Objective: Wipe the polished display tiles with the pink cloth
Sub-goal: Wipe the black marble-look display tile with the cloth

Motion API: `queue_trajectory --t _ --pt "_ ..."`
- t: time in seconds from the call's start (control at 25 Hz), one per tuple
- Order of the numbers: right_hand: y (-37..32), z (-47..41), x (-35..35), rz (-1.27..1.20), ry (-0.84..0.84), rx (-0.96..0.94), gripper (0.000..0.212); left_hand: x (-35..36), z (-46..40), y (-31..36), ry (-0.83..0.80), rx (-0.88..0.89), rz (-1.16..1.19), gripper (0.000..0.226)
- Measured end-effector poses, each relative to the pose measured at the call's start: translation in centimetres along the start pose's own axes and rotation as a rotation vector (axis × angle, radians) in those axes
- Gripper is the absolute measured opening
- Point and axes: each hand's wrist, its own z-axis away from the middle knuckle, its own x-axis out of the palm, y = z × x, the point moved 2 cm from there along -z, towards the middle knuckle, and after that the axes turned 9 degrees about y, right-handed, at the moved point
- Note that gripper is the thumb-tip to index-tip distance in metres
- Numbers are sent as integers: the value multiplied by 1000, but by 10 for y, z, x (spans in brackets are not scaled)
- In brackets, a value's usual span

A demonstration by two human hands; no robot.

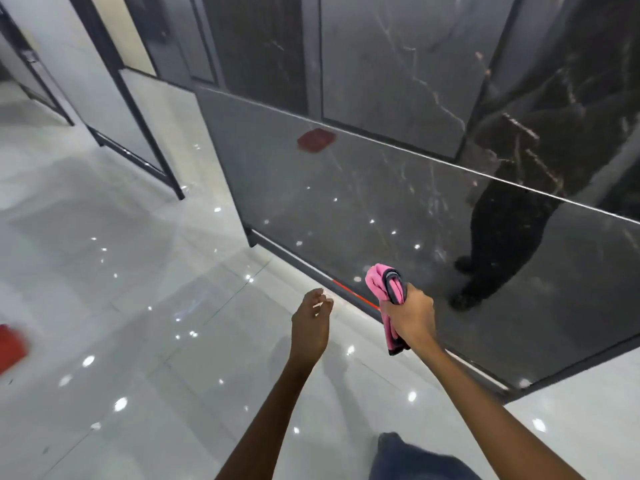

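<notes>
My right hand (410, 315) grips a bunched pink cloth (379, 284) with a dark edge, held just in front of the lower edge of a large dark grey polished display tile (346, 195). The cloth's ends stick out above and below my fist. My left hand (311, 323) hangs in the air beside it, fingers relaxed and empty, over the floor. Above the grey tile stand upright dark marble tiles (398, 64) with pale veins. The grey tile reflects a standing person and ceiling lights.
Glossy pale floor tiles (138, 306) spread to the left and below. More framed light display panels (114, 98) stand at the left back. A red object (12, 346) lies at the left edge of the floor. My knee in jeans (415, 459) shows at the bottom.
</notes>
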Motion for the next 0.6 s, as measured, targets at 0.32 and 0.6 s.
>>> queue_trajectory --t 0.32,0.6 --pt "-113 37 136 -13 -241 -155 8 -128 -88 -56 161 -109 0 30" --pt "-228 -3 293 -74 -324 -116 7 -228 -264 -73 126 -146 -120 33"
